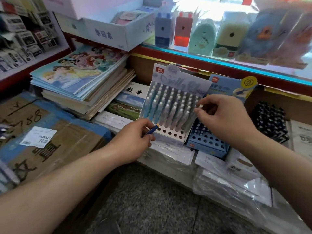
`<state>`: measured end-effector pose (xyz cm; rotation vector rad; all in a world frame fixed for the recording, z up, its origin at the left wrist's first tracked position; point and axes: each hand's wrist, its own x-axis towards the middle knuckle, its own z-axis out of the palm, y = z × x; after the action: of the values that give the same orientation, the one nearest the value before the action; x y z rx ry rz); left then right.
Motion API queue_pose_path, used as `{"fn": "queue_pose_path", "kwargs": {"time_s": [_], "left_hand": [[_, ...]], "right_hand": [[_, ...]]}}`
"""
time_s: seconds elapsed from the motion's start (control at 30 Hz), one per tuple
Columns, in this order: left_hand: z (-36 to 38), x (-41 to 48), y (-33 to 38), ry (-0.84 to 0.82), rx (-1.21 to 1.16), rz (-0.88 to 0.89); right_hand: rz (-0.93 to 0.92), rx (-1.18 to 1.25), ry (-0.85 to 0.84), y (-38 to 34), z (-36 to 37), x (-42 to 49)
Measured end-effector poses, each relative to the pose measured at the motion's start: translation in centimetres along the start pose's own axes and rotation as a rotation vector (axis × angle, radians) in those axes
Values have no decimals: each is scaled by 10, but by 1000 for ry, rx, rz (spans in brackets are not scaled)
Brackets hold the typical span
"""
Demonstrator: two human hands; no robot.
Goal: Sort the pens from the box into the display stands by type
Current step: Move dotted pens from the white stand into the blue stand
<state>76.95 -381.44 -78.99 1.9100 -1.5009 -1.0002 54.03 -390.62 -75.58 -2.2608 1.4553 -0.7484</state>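
Over perforated cardboard stand (168, 141): left hand (133, 137) pinches slim navy pen (152, 130); right hand (224, 119) pinches white-capped pen (200, 106)

Daylight poured in from the upper right, washing out the glass shelf (253, 70) and leaving the pencil sharpeners (183, 31) on it hazy. The picture was bright but soft, smeared and bowed toward the edges. The plastic bags (228, 183) showed pale glare, and the floor (152, 200) lay dimmer.
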Motion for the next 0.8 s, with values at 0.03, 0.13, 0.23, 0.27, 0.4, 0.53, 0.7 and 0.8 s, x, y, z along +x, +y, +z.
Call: {"fn": "queue_pose_path", "kwargs": {"time_s": [0.03, 0.13, 0.23, 0.27, 0.4, 0.53, 0.7, 0.8], "left_hand": [[0, 0, 0, -3, -1, -2], [0, 0, -1, -6, -3, -2], [1, 0, -1, -12, -2, -3], [1, 0, -2, -13, -1, -3], [2, 2, -1, -21, 1, -1], [4, 3, -1, -16, 11, 17], [5, 3, 3, -15, 40, 51], [8, 2, 8, -18, 35, 73]], "right_hand": [[5, 5, 3, 1, 0, 0], [28, 29, 5, 3, 1, 1], [25, -2, -22, 4, 3, 1], [25, -12, -23, 4, 4, 1], [26, -33, -9, 1, 5, 2], [7, -200, -61, -1, 12, 3], [12, -272, -82, -5, 17, 6], [-17, -316, -105, -5, 14, 3]]}}
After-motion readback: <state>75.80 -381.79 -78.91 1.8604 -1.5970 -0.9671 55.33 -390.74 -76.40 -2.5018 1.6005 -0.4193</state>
